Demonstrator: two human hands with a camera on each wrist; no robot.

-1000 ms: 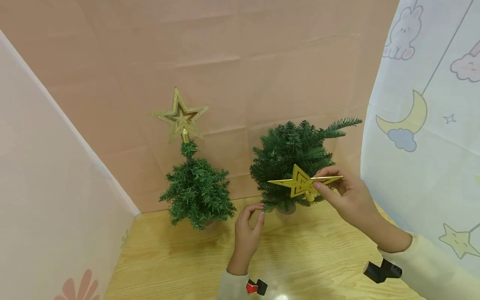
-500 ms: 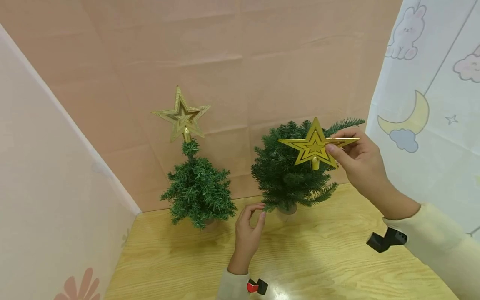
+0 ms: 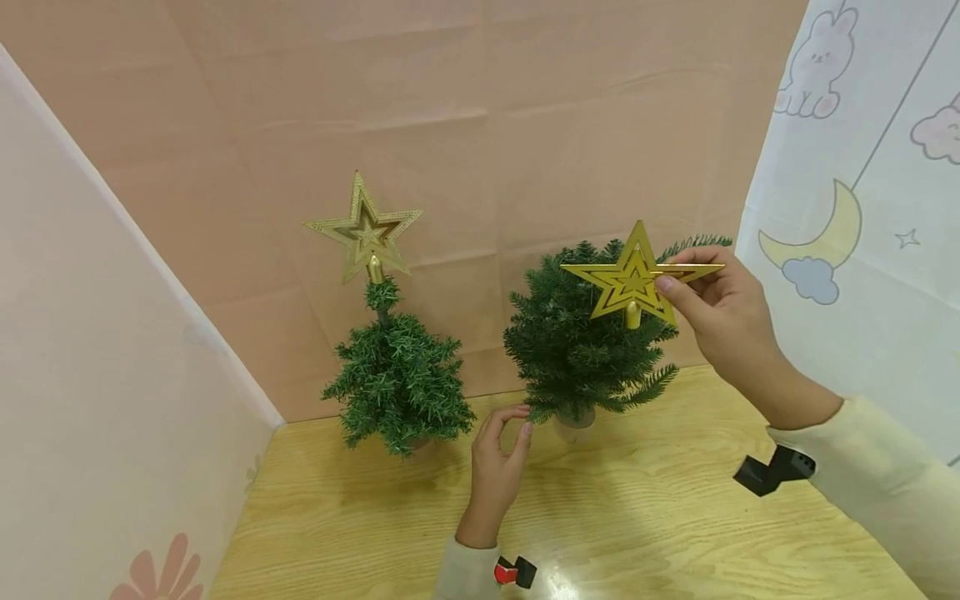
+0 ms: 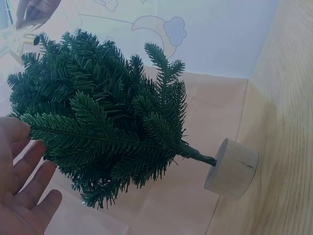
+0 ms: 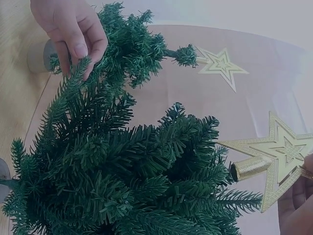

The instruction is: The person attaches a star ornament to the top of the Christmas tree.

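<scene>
My right hand (image 3: 735, 325) pinches a gold star tree topper (image 3: 618, 279) by one side point. The star is upright in front of the upper part of the right-hand Christmas tree (image 3: 573, 350), its hollow socket (image 5: 252, 168) pointing toward the tree in the right wrist view. My left hand (image 3: 495, 462) is low at this tree's left side, with a branch tip (image 5: 73, 78) between its thumb and forefinger. The other left fingers (image 4: 36, 186) are loosely spread in the left wrist view. The tree has a round wooden base (image 4: 232, 169).
To the left stands a smaller Christmas tree (image 3: 405, 383) with a gold star (image 3: 365, 237) on its top. Both trees are on a wooden table (image 3: 637, 500). A pinkish cloth (image 3: 480, 167) hangs behind, and a printed white cloth (image 3: 810, 250) hangs at the right.
My right hand has raised the star from the right-hand tree's lower front to near its top, and the star has tipped to face me. My left hand has stayed at the branch.
</scene>
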